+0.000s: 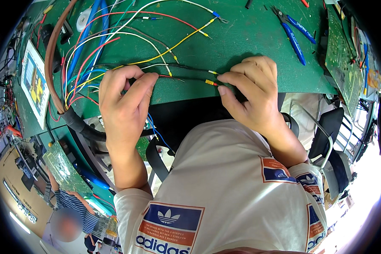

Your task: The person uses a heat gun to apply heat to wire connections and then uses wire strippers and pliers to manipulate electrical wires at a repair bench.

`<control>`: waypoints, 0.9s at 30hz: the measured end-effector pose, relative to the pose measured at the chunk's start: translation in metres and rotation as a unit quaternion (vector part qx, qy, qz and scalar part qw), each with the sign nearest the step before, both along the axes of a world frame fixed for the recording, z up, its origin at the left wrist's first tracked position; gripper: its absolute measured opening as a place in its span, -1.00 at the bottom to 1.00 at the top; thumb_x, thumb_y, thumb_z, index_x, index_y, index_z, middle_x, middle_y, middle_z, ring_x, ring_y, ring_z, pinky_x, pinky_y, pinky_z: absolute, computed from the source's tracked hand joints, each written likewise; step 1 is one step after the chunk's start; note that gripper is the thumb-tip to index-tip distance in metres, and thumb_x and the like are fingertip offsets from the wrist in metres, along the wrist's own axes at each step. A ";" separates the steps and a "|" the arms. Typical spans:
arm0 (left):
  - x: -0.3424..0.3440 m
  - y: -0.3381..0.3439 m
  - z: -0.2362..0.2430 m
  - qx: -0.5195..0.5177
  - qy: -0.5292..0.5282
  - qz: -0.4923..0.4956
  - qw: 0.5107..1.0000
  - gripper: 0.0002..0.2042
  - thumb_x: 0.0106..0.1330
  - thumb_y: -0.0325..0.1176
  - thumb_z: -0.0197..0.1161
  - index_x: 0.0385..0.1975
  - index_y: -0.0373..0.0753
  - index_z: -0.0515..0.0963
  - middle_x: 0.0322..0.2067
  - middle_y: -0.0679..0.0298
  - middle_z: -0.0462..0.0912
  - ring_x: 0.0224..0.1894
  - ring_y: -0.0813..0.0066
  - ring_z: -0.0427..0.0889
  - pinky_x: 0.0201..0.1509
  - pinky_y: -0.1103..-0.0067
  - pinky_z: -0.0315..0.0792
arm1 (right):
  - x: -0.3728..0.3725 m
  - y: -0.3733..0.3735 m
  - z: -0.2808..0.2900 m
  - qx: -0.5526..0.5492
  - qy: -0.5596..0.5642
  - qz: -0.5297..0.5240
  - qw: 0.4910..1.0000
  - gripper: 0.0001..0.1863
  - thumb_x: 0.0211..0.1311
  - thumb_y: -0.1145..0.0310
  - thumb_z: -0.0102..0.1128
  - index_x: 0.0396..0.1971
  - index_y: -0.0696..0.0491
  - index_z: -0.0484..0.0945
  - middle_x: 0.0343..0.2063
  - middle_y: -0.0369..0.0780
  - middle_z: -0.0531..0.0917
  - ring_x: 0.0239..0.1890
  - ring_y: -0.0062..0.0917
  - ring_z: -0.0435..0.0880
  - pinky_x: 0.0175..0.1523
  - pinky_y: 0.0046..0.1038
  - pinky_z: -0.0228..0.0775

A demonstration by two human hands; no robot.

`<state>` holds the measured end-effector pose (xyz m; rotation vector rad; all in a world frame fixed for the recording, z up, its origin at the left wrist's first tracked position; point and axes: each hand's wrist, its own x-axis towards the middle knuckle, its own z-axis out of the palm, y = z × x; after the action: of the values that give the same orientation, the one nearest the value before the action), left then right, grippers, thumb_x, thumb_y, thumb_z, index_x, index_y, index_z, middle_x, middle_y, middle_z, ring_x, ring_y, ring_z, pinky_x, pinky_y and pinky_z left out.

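My left hand (127, 97) pinches thin red and black wires (169, 76) near the front of the green mat (241, 38). My right hand (252, 91) has its fingers curled at the ends of two dark wires, one with a white sleeve (213, 72), the other with a yellow-and-red sleeve (210, 82). A loose fan of red, white, yellow, blue and black wires spreads from a thick black cable (74, 120) at the left. A yellow wire (186, 38) crosses behind my hands.
Blue-handled cutters (294, 40) lie at the back right, near green circuit boards (343, 72). A framed screen or sheet (34, 84) stands left. Chairs (326, 131) are beyond the front edge. A person in a striped top (72, 207) works at the lower left.
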<state>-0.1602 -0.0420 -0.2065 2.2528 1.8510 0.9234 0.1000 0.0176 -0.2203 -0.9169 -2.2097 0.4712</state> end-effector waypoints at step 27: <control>0.001 -0.001 0.002 0.003 -0.001 -0.002 1.000 -0.79 0.06 -0.60 0.49 -0.30 -0.23 0.71 -0.32 0.29 0.55 -0.35 0.38 0.46 -0.29 0.49 0.39 | 0.010 0.003 -0.003 -0.026 0.049 0.020 0.998 -0.65 -0.33 0.57 0.45 -0.39 0.10 0.61 -0.40 -0.21 0.59 -0.29 -0.27 0.55 -0.07 -0.27 0.37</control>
<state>-0.1589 -0.0425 -0.2044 2.2567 1.8451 0.9326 0.1102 0.0202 -0.2238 -0.8605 -2.1394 0.5812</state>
